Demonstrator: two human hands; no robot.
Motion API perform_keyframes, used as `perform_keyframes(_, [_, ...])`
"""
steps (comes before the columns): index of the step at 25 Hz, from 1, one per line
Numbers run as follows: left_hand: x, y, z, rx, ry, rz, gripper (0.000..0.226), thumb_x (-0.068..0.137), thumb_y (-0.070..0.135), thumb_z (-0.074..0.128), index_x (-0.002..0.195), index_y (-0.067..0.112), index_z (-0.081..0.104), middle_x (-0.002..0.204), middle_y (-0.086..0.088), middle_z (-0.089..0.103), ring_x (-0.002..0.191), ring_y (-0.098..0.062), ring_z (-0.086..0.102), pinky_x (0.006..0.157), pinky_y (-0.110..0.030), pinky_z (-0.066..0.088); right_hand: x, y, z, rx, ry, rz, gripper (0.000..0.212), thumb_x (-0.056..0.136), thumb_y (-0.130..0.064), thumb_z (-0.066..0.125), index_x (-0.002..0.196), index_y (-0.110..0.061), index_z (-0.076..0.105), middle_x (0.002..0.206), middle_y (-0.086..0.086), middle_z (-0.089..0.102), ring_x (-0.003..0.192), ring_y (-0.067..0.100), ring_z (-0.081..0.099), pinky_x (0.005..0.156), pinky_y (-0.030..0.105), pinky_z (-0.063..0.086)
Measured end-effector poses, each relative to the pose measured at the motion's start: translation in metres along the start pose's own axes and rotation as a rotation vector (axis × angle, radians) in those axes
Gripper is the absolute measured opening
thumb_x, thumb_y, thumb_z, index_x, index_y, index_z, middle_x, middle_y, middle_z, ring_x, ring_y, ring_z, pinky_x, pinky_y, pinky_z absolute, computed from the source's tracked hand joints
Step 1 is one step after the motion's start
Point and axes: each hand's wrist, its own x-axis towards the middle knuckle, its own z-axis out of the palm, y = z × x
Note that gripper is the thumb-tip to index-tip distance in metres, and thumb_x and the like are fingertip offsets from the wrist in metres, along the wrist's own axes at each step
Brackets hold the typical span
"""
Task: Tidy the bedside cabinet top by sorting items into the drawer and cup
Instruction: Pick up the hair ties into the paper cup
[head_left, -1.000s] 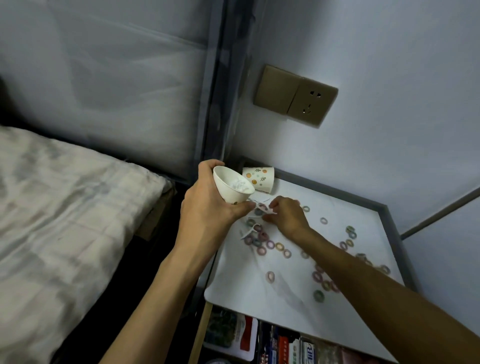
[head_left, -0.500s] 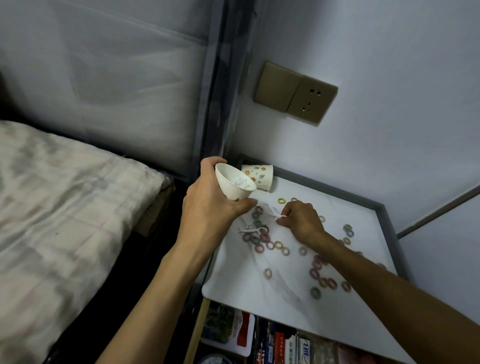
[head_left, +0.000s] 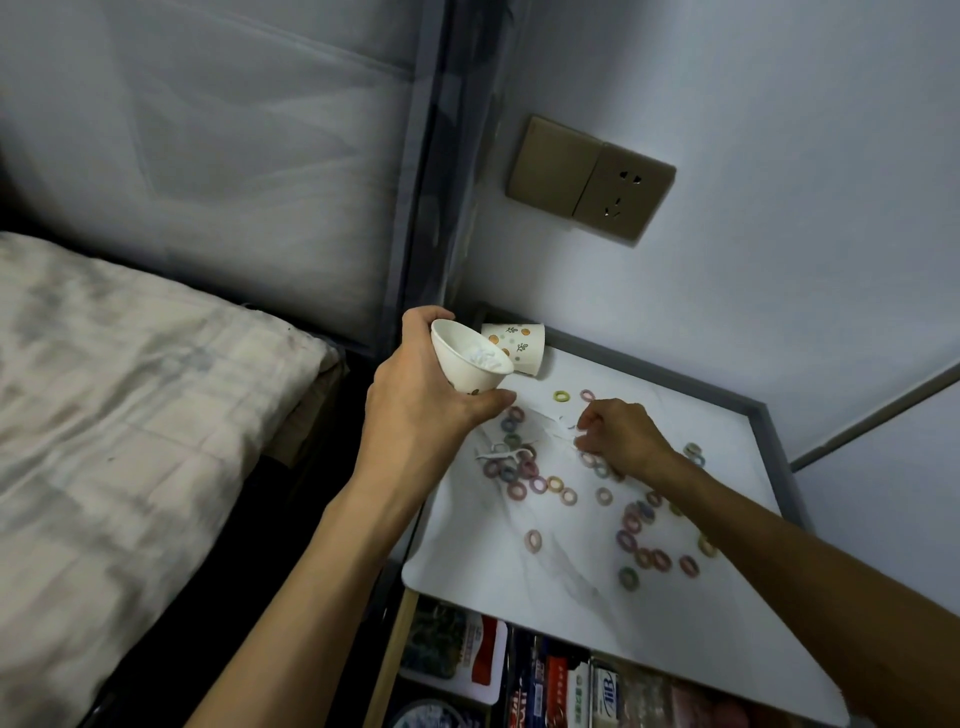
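Observation:
My left hand (head_left: 421, 410) grips a white paper cup (head_left: 467, 364), tilted toward the right, above the left edge of the white cabinet top (head_left: 519, 582). White floss picks lie inside the cup. My right hand (head_left: 618, 436) is over the top's middle with fingers curled, pinching a white floss pick (head_left: 563, 428). Another floss pick (head_left: 501, 454) lies on the top among several small coloured hair rings (head_left: 540, 486). More rings (head_left: 644, 556) are scattered to the right. The open drawer (head_left: 467, 660) below shows packets.
A second paper cup (head_left: 519, 345) with a dotted pattern lies on its side at the back left corner. A bed (head_left: 130, 405) is on the left. A wall socket (head_left: 589, 176) sits above the cabinet; a grey raised rim (head_left: 769, 431) borders its back and right.
My right hand moved right and slightly back across the top, away from the cup. The left hand raised the cup a little and kept it tilted.

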Motion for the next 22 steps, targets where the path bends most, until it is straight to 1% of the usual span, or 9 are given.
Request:
perform_keyframes(3, [0.0,0.0,0.0,0.004,-0.004,0.007,0.077,0.059,0.034,0.091,0.119,0.031,0.044,0.104,0.008,0.065,0.091,-0.014,0.063,0.078,-0.035,0.055,0.003,-0.007,0.001,0.06,0.02,-0.054,0.026,0.087,-0.022,0.071,0.111,-0.012,0.069,0.115,0.005,0.067,0.095,0.016,0.061,0.079,0.021,0.042])
perform_keyframes(5, [0.0,0.0,0.001,0.009,-0.009,0.01,0.078,0.059,0.034,0.091,0.121,0.03,0.044,0.105,0.008,0.065,0.093,-0.015,0.063,0.079,-0.034,0.055,0.004,-0.014,0.005,0.057,0.025,-0.086,0.027,0.085,-0.027,0.073,0.108,-0.013,0.069,0.108,0.003,0.067,0.089,0.013,0.058,0.076,0.021,0.041])
perform_keyframes(7, [0.0,0.0,0.002,0.01,-0.011,0.004,0.079,0.059,0.034,0.092,0.122,0.029,0.044,0.105,0.007,0.065,0.093,-0.015,0.063,0.08,-0.035,0.055,0.004,-0.017,0.014,0.014,0.044,-0.108,0.027,0.082,-0.028,0.076,0.104,-0.013,0.07,0.102,0.004,0.066,0.084,0.014,0.058,0.072,0.021,0.04])
perform_keyframes(11, [0.001,-0.001,0.002,0.015,-0.007,0.011,0.079,0.059,0.034,0.092,0.121,0.029,0.044,0.105,0.006,0.065,0.092,-0.015,0.063,0.079,-0.033,0.054,0.006,-0.018,0.022,-0.01,0.066,-0.092,0.017,0.085,-0.021,0.074,0.097,-0.01,0.073,0.096,0.011,0.072,0.08,0.019,0.064,0.073,0.024,0.047])
perform_keyframes(13, [0.0,-0.001,0.002,0.014,-0.013,0.011,0.078,0.059,0.035,0.092,0.121,0.029,0.044,0.105,0.007,0.065,0.092,-0.014,0.063,0.077,-0.031,0.055,0.004,-0.018,0.024,-0.113,0.07,-0.089,0.019,0.089,-0.023,0.07,0.099,-0.008,0.072,0.098,0.013,0.071,0.087,0.025,0.066,0.077,0.029,0.051])
perform_keyframes(15, [-0.001,0.0,0.002,0.013,-0.018,0.011,0.078,0.059,0.034,0.092,0.12,0.03,0.044,0.105,0.007,0.065,0.091,-0.014,0.063,0.076,-0.029,0.054,0.001,-0.018,0.029,-0.283,0.099,-0.151,0.024,0.093,-0.021,0.063,0.112,-0.005,0.067,0.112,0.015,0.066,0.102,0.027,0.063,0.087,0.032,0.05])
perform_keyframes(17, [-0.001,0.001,0.003,0.011,-0.021,0.013,0.078,0.059,0.034,0.092,0.121,0.029,0.044,0.106,0.007,0.065,0.092,-0.014,0.063,0.074,-0.026,0.053,-0.004,-0.018,0.033,-0.458,0.129,-0.243,0.03,0.094,-0.014,0.059,0.123,-0.004,0.058,0.123,0.015,0.059,0.112,0.025,0.056,0.094,0.03,0.046])
perform_keyframes(20, [-0.002,0.001,0.001,0.003,-0.023,0.012,0.078,0.06,0.034,0.092,0.122,0.029,0.043,0.108,0.006,0.064,0.093,-0.013,0.063,0.073,-0.023,0.052,-0.009,-0.017,0.034,-0.602,0.121,-0.336,0.033,0.096,-0.008,0.053,0.128,-0.002,0.051,0.128,0.016,0.055,0.117,0.026,0.052,0.098,0.03,0.044])
perform_keyframes(22, [-0.002,0.001,-0.001,0.004,-0.023,0.016,0.078,0.06,0.035,0.091,0.121,0.028,0.044,0.107,0.006,0.064,0.092,-0.013,0.063,0.071,-0.019,0.05,-0.008,-0.017,0.029,-0.578,0.119,-0.379,0.03,0.098,-0.007,0.046,0.127,-0.002,0.048,0.125,0.017,0.055,0.114,0.027,0.052,0.096,0.031,0.042])
